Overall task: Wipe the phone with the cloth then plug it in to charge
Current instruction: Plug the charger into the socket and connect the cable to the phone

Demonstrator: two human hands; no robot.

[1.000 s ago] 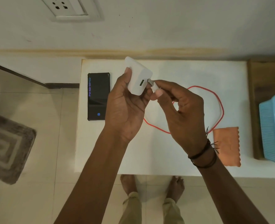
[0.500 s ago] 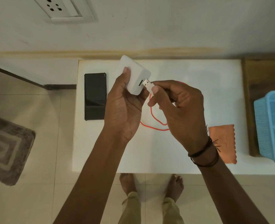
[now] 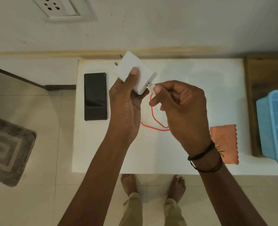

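Note:
A black phone (image 3: pixel 95 96) lies screen up and dark on the left part of the white table (image 3: pixel 200 79). My left hand (image 3: pixel 127 101) holds a white charger adapter (image 3: pixel 135 74) above the table, its two pins pointing up left. My right hand (image 3: pixel 182 110) pinches the white USB plug (image 3: pixel 150 86) of the red cable (image 3: pixel 154 123), and the plug tip touches the adapter's port. The cable loops on the table under my hands. An orange cloth (image 3: pixel 224 144) lies flat near the table's right front corner.
A wall socket plate (image 3: pixel 61 8) is on the wall at the upper left. A blue plastic basket (image 3: pixel 273 128) stands on a wooden surface to the right. A grey mat (image 3: pixel 6 149) lies on the tiled floor at left. My bare feet (image 3: pixel 151 185) are below the table's front edge.
The phone's screen has gone from lit to dark. The USB plug was drawn back from the adapter, then brought to its port again. The cable loop has pulled in tighter.

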